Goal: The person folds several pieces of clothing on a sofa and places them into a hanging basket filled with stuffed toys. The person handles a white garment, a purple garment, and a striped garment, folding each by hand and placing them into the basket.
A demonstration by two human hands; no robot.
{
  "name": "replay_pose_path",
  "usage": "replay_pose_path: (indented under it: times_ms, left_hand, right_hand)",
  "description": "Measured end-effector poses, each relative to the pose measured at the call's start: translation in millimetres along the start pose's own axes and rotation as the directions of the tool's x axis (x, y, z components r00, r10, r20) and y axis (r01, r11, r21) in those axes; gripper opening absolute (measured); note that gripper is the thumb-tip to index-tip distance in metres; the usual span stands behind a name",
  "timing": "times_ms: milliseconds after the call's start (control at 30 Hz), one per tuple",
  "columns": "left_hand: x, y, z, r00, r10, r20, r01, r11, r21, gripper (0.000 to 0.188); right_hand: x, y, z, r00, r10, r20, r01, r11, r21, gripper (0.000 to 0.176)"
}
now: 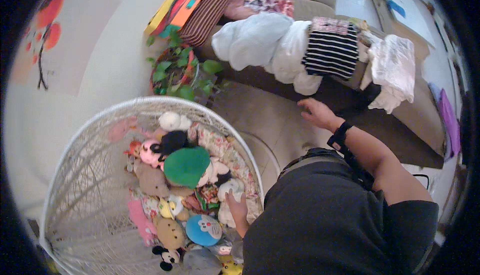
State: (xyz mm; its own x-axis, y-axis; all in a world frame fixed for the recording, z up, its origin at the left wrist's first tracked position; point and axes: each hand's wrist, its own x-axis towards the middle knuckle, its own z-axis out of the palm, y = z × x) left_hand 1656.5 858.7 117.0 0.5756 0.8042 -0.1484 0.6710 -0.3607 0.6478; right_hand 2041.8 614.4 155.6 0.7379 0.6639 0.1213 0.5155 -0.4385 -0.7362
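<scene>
My left hand (237,209) is at the right side of a white wicker hanging chair (75,140), its fingers apart over a white plush toy (229,189). Whether it touches the toy I cannot tell. A blue round cat-faced plush (204,230) and a green cushion-like toy (187,167) lie close by. My right hand (320,114), with a black band (339,136) on the wrist, hangs over the floor by the sofa front, fingers loosely bent and holding nothing. Nearest to it are a white bundled cloth (307,83) and a black-and-white striped garment (332,52).
More plush toys lie in the chair, among them a brown one (152,179) and a pink one (140,218), on floral fabric (213,144). A potted plant (176,70) stands between chair and sofa (408,125). White crumpled cloth (393,65) hangs on the sofa edge.
</scene>
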Motion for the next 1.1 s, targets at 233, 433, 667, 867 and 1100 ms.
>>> replay_pose_path:
  times_ms: [233,433,667,867,1100]
  left_hand:
    - [31.0,63.2,53.7,0.960,0.065,0.273,-0.087,0.994,0.070,0.056]
    - [35.5,102.6,81.9,0.924,-0.052,0.379,0.049,0.999,0.017,0.054]
    - [48.4,124.0,106.6,0.917,0.054,0.396,-0.116,0.984,0.133,0.056]
    - [61.9,137.1,103.3,0.915,0.067,0.398,-0.131,0.982,0.138,0.056]
    - [50.9,117.0,109.2,0.963,0.104,0.250,-0.140,0.981,0.132,0.056]
  right_hand:
    - [8.4,35.3,-151.5,0.750,-0.255,-0.610,0.175,0.966,-0.188,0.030]
    - [-29.2,145.7,-292.1,0.431,-0.109,-0.896,-0.619,0.687,-0.381,0.071]
    - [-54.9,219.2,-277.9,0.488,0.570,-0.661,-0.494,0.805,0.329,0.073]
    - [11.9,174.6,-275.1,0.759,-0.150,-0.634,-0.228,0.850,-0.474,0.050]
    - [73.4,160.2,-230.2,0.906,0.405,-0.120,-0.413,0.791,-0.451,0.040]
